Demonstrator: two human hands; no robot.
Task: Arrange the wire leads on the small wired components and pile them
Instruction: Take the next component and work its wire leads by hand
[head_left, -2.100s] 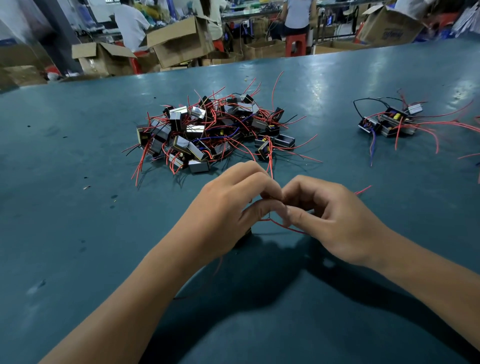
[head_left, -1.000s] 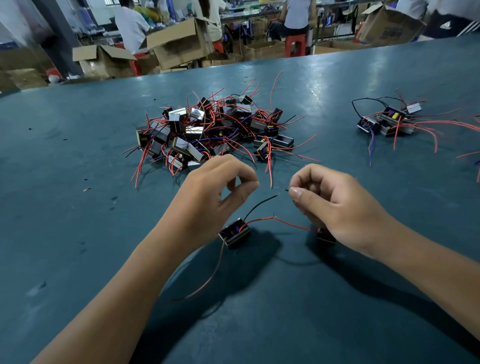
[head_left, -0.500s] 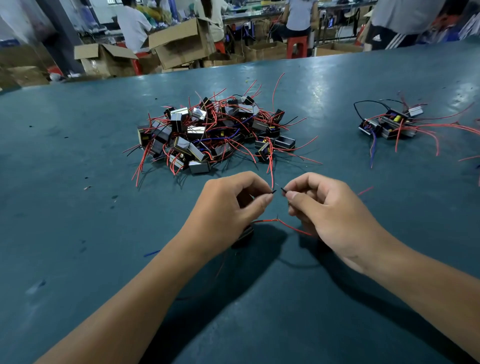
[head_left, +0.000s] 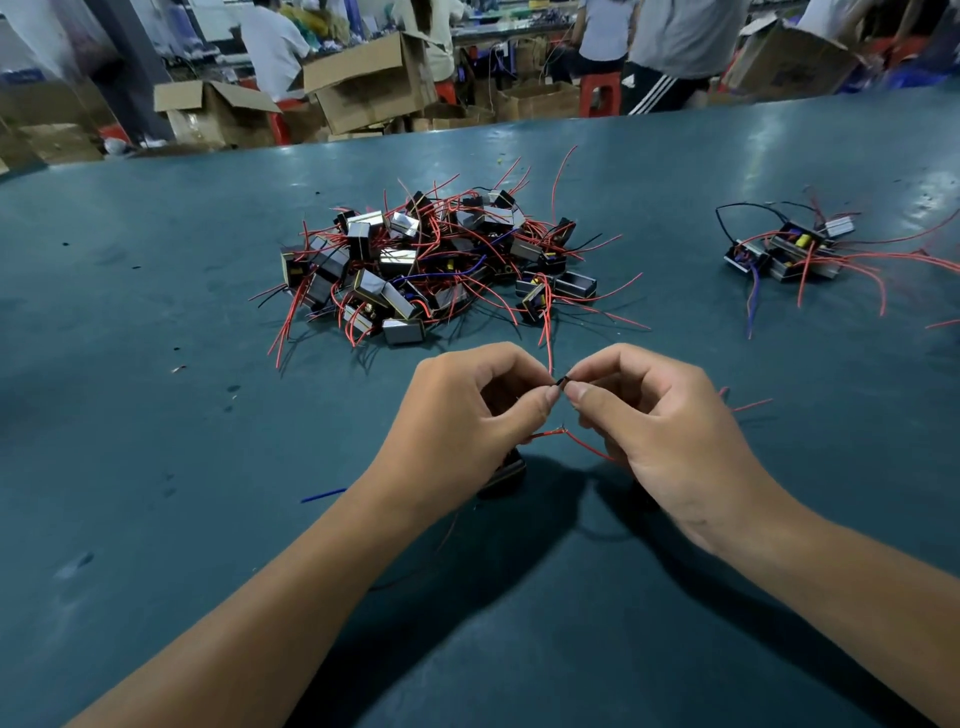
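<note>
Two lead tips pinched together above one small wired component.

The black lead (head_left: 561, 381) meets end to end between the two hands; the left hand (head_left: 467, 431) nips one tip between thumb and forefinger, the right hand (head_left: 670, 431) nips the other, both narrowed to a fine pinch, likely so the ends can be lined up or twisted. A red lead (head_left: 582, 444) sags below them to the component (head_left: 506, 473), half hidden under the left hand near the bench's (head_left: 156, 467) middle. Beyond lies the big pile (head_left: 436, 260); a small cluster (head_left: 789, 249) sits toward the right edge. Which heap is finished, I cannot tell.
</note>
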